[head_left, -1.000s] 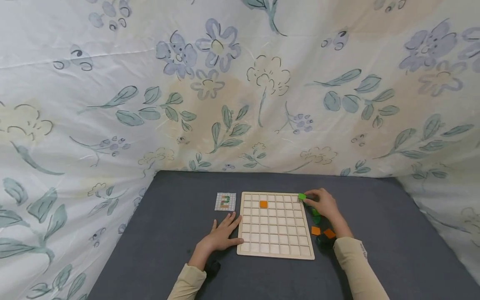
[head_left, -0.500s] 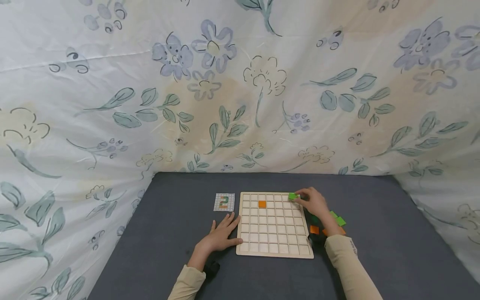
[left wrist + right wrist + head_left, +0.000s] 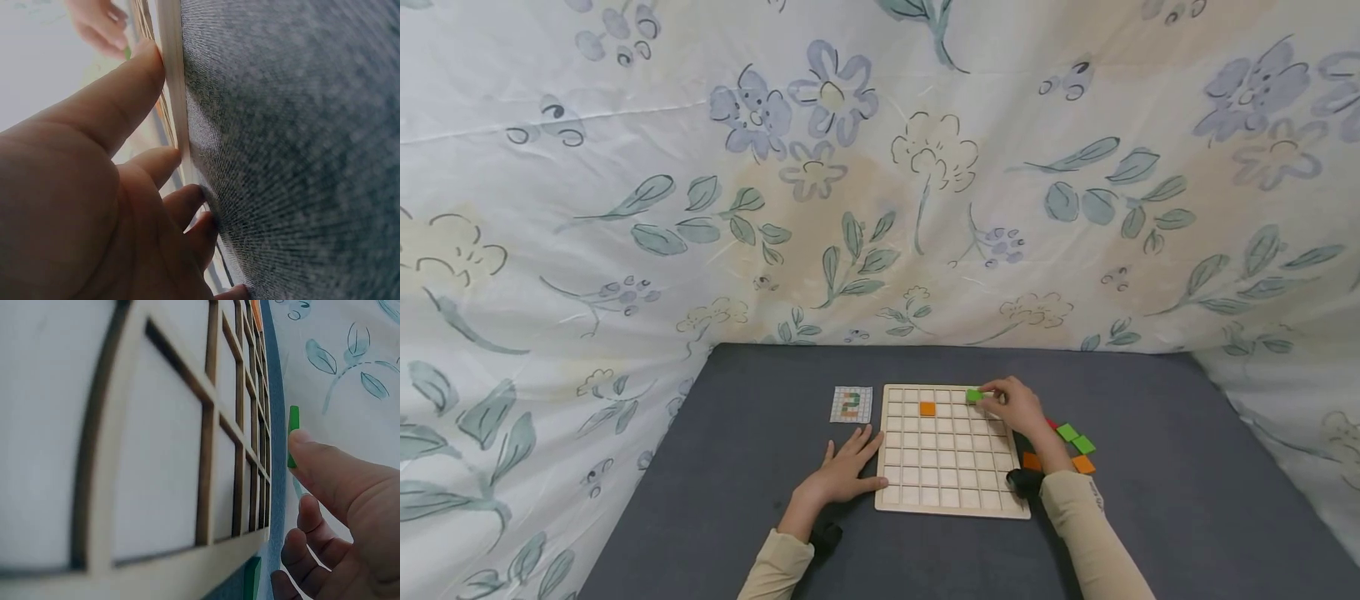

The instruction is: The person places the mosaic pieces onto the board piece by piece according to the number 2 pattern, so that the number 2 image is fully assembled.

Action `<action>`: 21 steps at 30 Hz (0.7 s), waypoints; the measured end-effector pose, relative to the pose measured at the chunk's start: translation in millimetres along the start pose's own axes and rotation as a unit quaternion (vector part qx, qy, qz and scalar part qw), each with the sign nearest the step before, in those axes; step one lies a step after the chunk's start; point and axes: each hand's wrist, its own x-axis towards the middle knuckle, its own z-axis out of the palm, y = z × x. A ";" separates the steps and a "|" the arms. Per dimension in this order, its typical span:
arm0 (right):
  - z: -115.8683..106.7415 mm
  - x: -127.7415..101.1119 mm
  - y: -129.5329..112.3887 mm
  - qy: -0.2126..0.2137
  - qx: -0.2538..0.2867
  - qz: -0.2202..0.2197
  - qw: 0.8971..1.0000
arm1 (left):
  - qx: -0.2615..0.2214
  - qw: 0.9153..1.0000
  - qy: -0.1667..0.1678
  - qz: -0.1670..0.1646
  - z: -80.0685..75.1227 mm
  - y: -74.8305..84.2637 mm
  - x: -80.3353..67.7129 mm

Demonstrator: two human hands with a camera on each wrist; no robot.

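A wooden grid board [image 3: 949,461] lies on the dark table, with one orange square tile [image 3: 927,409] in a cell of its second row. My right hand [image 3: 1017,405] pinches a green square tile [image 3: 974,396] between thumb and finger over the board's upper right cells. In the right wrist view the tile [image 3: 294,437] is seen edge-on, apart from the grid. My left hand [image 3: 842,471] lies with fingers spread at the board's left edge. The left wrist view shows its thumb and fingertips touching the board's side [image 3: 174,81].
A small pattern card [image 3: 851,405] with a coloured figure on a grid lies left of the board. Right of it are loose green tiles [image 3: 1083,444], orange tiles [image 3: 1083,464] and a bit of red [image 3: 1052,424], partly behind the right arm. A floral curtain [image 3: 880,208] hangs behind.
My right hand has moved left with the green tile, from the board's upper right corner to above its top-row cells. My left hand has stayed at the board's edge.
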 end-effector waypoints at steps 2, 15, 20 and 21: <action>0.2 -0.8 -3.2 -0.003 0.006 0.001 1.000 | -0.001 1.000 0.001 0.001 -0.5 0.8 -0.1; 13.5 3.7 -4.8 -0.038 0.037 0.007 0.999 | 0.001 1.000 0.000 -0.002 0.1 0.7 1.1; 16.2 5.1 -6.6 -0.050 0.051 -0.002 0.997 | 0.003 1.000 0.000 -0.003 0.5 0.2 1.1; 16.4 5.4 -7.5 -0.052 0.055 -0.005 0.997 | 0.002 1.000 0.000 -0.003 0.4 0.2 1.0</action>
